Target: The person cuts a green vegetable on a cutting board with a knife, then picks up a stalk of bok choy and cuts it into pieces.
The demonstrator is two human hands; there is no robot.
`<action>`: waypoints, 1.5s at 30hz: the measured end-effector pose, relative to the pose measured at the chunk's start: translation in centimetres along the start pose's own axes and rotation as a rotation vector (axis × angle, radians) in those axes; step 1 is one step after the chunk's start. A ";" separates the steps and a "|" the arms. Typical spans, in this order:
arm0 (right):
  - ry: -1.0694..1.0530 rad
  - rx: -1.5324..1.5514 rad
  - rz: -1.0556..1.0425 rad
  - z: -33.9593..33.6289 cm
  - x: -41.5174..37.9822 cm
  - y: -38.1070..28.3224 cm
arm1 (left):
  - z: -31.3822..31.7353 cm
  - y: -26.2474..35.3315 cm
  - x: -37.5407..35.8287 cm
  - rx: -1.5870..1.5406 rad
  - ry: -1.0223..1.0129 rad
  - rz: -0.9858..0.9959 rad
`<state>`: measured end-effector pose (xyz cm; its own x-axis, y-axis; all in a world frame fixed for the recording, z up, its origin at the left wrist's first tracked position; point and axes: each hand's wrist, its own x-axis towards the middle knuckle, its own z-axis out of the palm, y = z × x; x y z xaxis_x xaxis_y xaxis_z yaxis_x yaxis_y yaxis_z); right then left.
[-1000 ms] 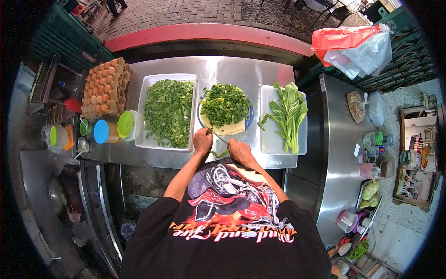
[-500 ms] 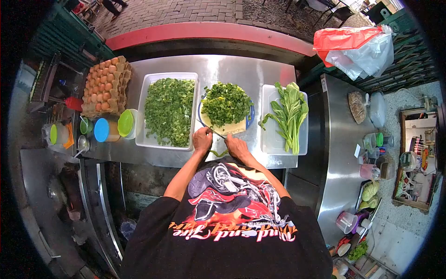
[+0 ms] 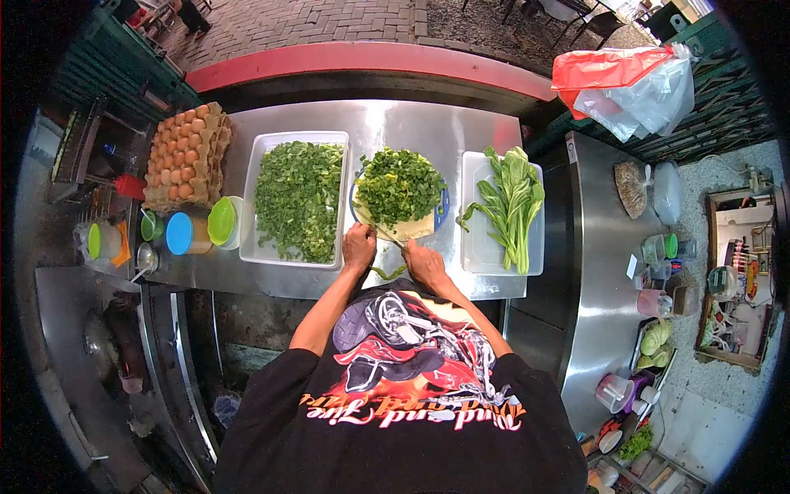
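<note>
My right hand is closed round the handle of a knife, its blade pointing up and left along the near edge of a round, blue-rimmed cutting board. A heap of chopped leafy greens covers most of the board. Fingers drawn together, my left hand is at the board's near left edge, close to the blade; what it pinches, if anything, is hidden. Between my wrists a green leaf strip lies at the counter's front edge.
Left of the board stands a white tray of chopped greens, then lidded tubs and stacked egg cartons. A clear tray with whole leafy greens is on the right. Plastic bags hang at the upper right.
The knife blade has shifted slightly beside my left fingers, and my right hand has moved slightly right. The heap of chopped greens looks the same.
</note>
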<state>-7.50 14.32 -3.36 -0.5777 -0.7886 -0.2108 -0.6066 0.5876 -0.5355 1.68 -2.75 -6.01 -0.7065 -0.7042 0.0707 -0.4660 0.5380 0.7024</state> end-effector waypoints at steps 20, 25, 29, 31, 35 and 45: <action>-0.065 0.009 -0.044 1.0 0.8 -0.1 | -0.6 0.0 0.1 -0.017 -0.007 0.037; -0.085 0.054 0.047 1.4 0.9 -0.2 | -0.6 0.0 0.0 -0.002 -0.002 -0.006; -0.094 0.031 0.090 0.5 0.4 -0.9 | -0.5 0.0 0.0 0.013 -0.039 -0.030; -0.105 0.011 0.076 0.6 0.6 -1.0 | -0.5 -0.2 0.0 0.046 -0.045 -0.039; -0.090 0.020 0.045 0.6 0.7 -1.1 | -0.4 -0.2 -0.1 0.042 -0.030 -0.054; -0.123 -0.005 0.013 0.9 0.0 -0.1 | -0.4 -0.4 0.0 -0.050 -0.006 -0.079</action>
<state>-6.96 14.06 -4.03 -0.5144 -0.7970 -0.3165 -0.6027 0.5985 -0.5278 2.10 -3.12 -6.04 -0.6720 -0.7405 0.0091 -0.4935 0.4569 0.7401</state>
